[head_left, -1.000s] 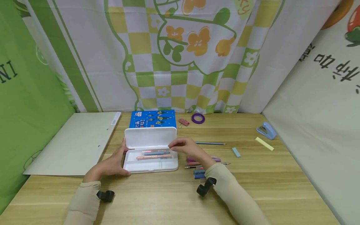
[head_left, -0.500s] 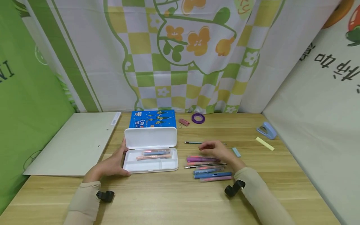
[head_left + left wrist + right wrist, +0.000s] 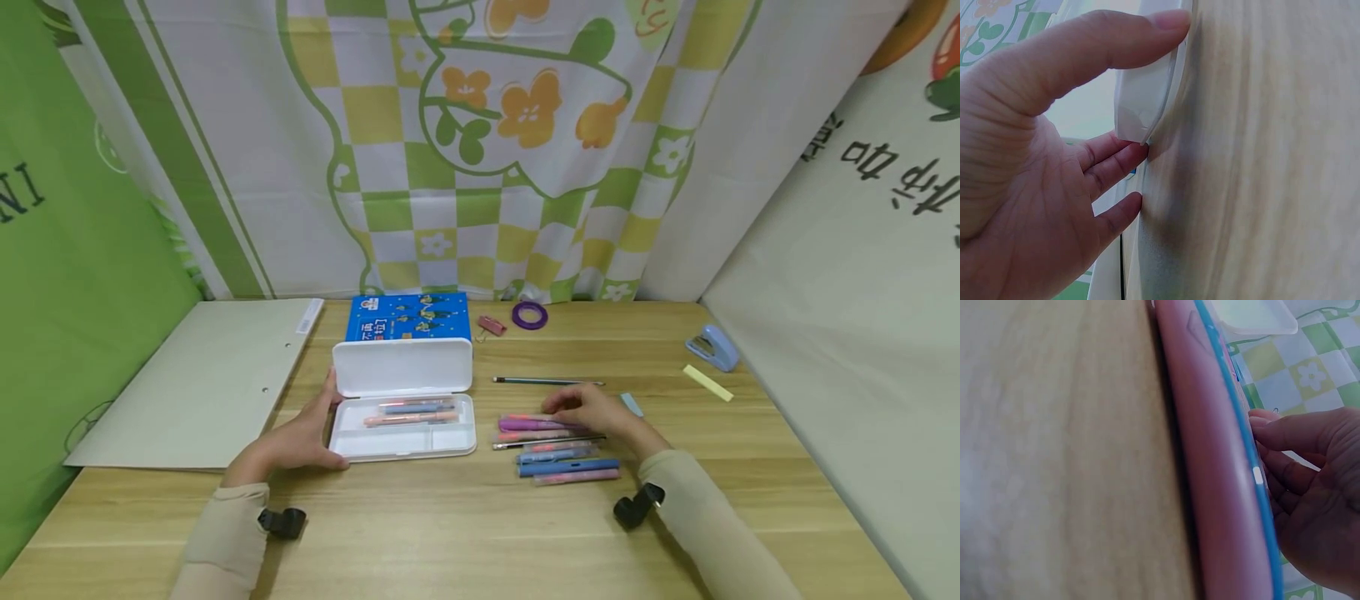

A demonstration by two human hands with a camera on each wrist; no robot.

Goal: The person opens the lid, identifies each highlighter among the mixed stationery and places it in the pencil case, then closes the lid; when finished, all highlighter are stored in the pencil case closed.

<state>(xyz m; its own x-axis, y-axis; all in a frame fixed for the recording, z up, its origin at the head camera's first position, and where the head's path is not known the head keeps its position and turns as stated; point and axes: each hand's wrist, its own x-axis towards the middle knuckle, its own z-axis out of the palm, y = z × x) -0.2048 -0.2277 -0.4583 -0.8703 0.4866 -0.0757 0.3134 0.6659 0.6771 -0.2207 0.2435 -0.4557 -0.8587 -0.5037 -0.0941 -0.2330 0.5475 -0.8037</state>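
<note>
An open white pencil case (image 3: 403,443) lies on the table, lid raised, with several pens (image 3: 411,418) in its back compartment. My left hand (image 3: 300,435) grips its left end. In the left wrist view the thumb lies along the case's near edge (image 3: 1147,103), the fingers at its far corner. My right hand (image 3: 596,412) is at the far side of a row of pens, its fingertips down at a purple highlighter (image 3: 521,425). Those fingertips are partly hidden behind pens in the right wrist view, where a pink pen (image 3: 1210,456) looms large; I cannot tell whether they pinch one.
A blue book (image 3: 408,315) stands behind the case. Farther back lie a pink binder clip (image 3: 491,326) and purple tape roll (image 3: 530,315). A pencil (image 3: 540,381), pale blue eraser (image 3: 632,405), yellow strip (image 3: 708,383) and lilac stapler-like tool (image 3: 714,347) are rightward. A large folder (image 3: 202,383) lies left.
My right hand has moved right from above the pencil case, then down to the far side of the pen row. My left hand has stayed on the case.
</note>
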